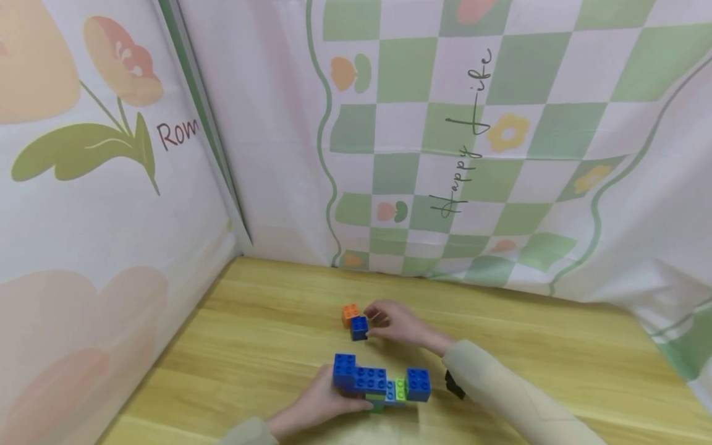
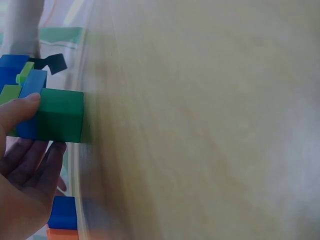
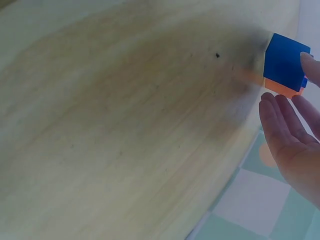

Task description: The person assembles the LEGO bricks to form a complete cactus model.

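My left hand (image 1: 322, 398) grips a structure of joined toy building bricks (image 1: 369, 379), dark blue, light blue, lime and green. In the left wrist view, the thumb lies against the light blue brick, beside the large green brick (image 2: 61, 116), with the fingers on the other side. Farther forward, my right hand (image 1: 397, 322) reaches to a small dark blue brick (image 1: 359, 328). Its fingers are loosely bent and spread; the thumb overlaps the blue brick's edge in the right wrist view, and contact is hard to tell. An orange brick (image 1: 350, 314) sits right beside the blue one.
A black object (image 1: 454, 384) lies partly hidden by the right sleeve (image 1: 512, 389). The wooden table (image 1: 267, 309) meets a printed cloth wall (image 1: 278, 185) at the back and another patterned panel (image 1: 72, 235) on the left.
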The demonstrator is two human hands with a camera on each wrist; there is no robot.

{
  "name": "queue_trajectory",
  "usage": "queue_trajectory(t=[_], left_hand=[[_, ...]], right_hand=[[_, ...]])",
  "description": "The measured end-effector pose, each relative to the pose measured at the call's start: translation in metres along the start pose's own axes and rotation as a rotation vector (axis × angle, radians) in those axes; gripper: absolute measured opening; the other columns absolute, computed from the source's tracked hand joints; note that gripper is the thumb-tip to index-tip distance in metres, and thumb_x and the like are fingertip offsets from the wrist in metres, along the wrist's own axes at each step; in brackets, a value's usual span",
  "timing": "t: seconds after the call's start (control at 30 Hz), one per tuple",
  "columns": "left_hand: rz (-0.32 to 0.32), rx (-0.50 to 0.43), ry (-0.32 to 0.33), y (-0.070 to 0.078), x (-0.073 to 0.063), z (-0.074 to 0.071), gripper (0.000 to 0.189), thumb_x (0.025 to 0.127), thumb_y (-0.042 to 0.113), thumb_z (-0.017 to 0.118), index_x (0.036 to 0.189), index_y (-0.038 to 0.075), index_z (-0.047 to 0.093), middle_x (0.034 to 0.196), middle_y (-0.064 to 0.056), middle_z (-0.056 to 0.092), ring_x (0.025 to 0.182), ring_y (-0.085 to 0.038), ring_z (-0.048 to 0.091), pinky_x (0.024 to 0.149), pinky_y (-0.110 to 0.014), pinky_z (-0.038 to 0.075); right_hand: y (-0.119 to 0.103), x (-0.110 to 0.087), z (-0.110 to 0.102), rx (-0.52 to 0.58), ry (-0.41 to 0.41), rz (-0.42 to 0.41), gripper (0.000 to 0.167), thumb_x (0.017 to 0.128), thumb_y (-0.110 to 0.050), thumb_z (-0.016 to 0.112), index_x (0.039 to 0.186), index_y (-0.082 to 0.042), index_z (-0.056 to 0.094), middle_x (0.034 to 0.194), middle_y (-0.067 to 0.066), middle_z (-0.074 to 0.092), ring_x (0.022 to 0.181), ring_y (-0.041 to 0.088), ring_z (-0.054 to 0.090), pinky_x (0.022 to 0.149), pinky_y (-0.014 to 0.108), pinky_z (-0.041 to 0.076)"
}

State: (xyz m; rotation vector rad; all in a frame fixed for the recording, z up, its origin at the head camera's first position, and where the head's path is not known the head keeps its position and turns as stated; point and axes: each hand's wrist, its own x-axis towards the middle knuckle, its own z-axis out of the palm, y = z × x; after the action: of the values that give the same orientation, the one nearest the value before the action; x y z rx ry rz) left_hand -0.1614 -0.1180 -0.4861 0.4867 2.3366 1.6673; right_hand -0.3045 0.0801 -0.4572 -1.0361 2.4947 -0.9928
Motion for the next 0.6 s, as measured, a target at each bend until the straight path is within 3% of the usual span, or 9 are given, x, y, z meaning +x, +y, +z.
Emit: queue_trajectory(t=[0.6], left_hand=[[0.004,0.009,0.008,-0.0029,0.0006,0.0004,0.049,0.077,0.024,0.085,0.122,0.019,0.066,0.115,0.0,0.075,0.101,-0.004,0.07,0.092,-0.019,0.054]], right_hand=[[-0.0019,0.0025,0.0047,0.018,0.007,0.006,0.028,0.091,-0.015,0.07,0.117,-0.006,0.064,0.113,0.01,0.071,0.101,0.022,0.068,0.085,0.032,0.061]])
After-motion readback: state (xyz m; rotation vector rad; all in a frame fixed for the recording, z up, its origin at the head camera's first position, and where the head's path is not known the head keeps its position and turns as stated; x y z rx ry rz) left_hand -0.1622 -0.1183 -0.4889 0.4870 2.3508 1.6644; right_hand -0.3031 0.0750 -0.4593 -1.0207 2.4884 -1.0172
